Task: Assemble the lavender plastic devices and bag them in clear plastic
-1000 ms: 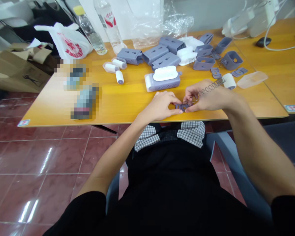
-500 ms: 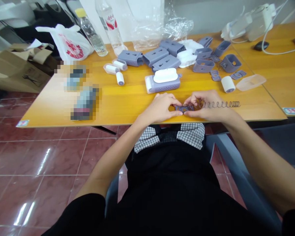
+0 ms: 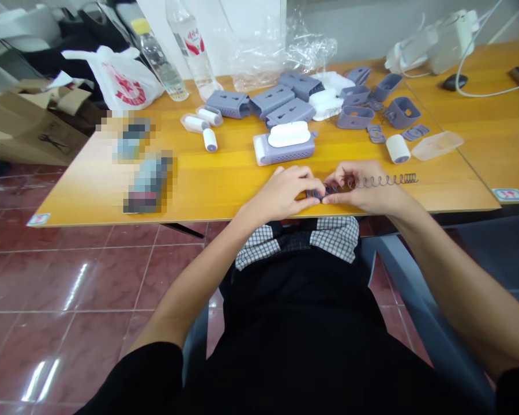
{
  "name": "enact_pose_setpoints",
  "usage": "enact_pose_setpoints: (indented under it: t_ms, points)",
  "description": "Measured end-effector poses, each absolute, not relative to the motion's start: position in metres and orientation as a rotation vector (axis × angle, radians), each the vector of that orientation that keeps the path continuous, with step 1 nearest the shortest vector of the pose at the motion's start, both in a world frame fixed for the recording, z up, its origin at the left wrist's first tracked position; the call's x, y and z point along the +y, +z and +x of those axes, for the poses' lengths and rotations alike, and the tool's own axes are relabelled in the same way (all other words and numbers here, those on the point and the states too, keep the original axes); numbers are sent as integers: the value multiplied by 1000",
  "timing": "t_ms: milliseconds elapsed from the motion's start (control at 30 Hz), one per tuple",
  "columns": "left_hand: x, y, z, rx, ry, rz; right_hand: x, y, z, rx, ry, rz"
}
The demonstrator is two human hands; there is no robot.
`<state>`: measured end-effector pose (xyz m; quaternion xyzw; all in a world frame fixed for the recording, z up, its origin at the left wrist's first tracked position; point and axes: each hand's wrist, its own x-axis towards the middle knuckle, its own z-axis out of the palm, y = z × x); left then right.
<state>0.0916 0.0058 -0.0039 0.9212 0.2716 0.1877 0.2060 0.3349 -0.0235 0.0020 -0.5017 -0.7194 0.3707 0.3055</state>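
Near the table's front edge my two hands meet, fingertips almost touching. Between the thumb and fingers of my left hand [image 3: 289, 187] is a small grey-purple plastic piece [image 3: 312, 195], mostly covered by the fingers. My right hand [image 3: 365, 193] is closed in a pinch on the near end of a thin dark coil spring [image 3: 383, 181]. The spring stretches rightward across the back of this hand, its far coils tightly packed. Whether the spring is hooked to the plastic piece is hidden by the fingertips. Just beyond my hands lies a grey-purple perforated case [image 3: 289, 154] with a white oval part [image 3: 289, 134] on it.
Several grey-purple housings [image 3: 271, 100] and white parts are grouped at the back. White rollers [image 3: 210, 140] lie left, another white roller [image 3: 398, 149] and a translucent cover [image 3: 437, 146] right. Bottles [image 3: 193, 52], a plastic bag [image 3: 121, 80] and a mouse [image 3: 454, 82] stand farther back.
My left fingers have closed farther over the plastic piece, covering more of it. The spring has shifted slightly with my right hand. The whole view has moved a little.
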Motion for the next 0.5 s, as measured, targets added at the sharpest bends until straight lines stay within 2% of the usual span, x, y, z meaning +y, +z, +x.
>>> enact_pose_setpoints:
  t_ms: [500]
  points:
    - [5,-8,93,667,517,2704,-18,2,339,-1890,1089,-1293]
